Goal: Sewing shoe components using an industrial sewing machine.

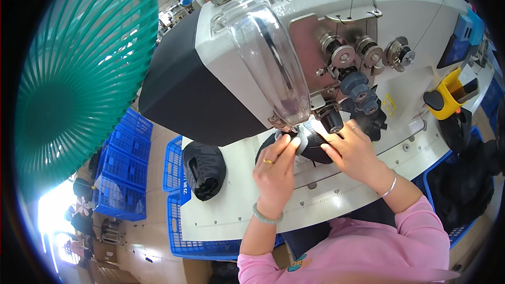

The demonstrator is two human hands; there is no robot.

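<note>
A dark shoe upper with a grey edge lies under the needle area of a large white sewing machine. My left hand, with a ring and a pale bangle, pinches the near left side of that upper. On its right side, the thumb and fingers of my right hand grip the piece. Both hands are close beneath the machine head, which hides part of the upper. Another black shoe upper rests on the white table, left of my left hand.
A teal fan guard fills the far left. Blue crates are stacked on the floor, and a blue crate sits below the table edge. Black pieces and a yellow holder are on the right. A crate there holds dark material.
</note>
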